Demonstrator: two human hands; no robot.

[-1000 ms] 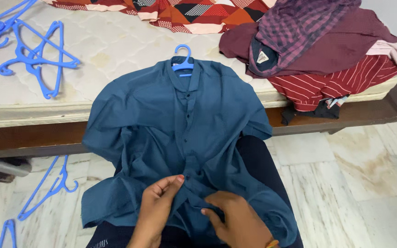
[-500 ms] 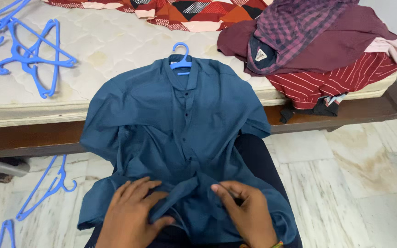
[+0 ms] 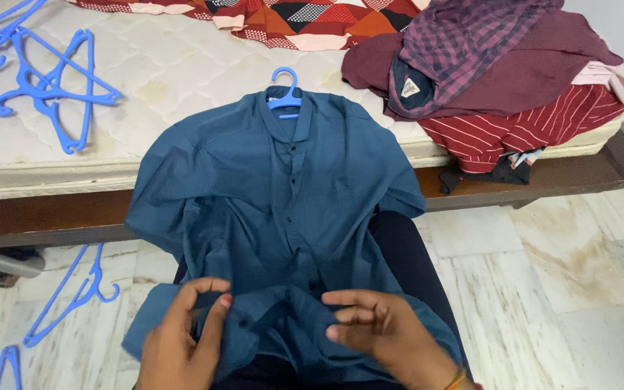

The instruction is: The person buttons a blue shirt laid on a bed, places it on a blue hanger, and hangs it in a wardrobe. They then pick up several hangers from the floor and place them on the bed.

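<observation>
A teal button-front shirt (image 3: pixel 283 188) lies on a blue hanger (image 3: pixel 284 94), its collar on the mattress edge and its lower part draped over my lap. My left hand (image 3: pixel 182 339) pinches the shirt's lower front between thumb and fingers, near the hem. My right hand (image 3: pixel 380 332) rests on the fabric just right of the button placket, fingers bent and pointing left. The two hands are a short gap apart over the lowest buttons.
A cream mattress (image 3: pixel 153 72) on a wooden bed frame (image 3: pixel 52 217) holds several loose blue hangers (image 3: pixel 48 90), a patterned red sheet (image 3: pixel 305 18) and a pile of maroon and striped clothes (image 3: pixel 500 72). More blue hangers (image 3: pixel 74 296) lie on the marble floor (image 3: pixel 565 282).
Both hands have worked along the shirt's bottom hem. The left hand went from flat on the cloth to pinching it, and the right hand shifted slightly down and right.
</observation>
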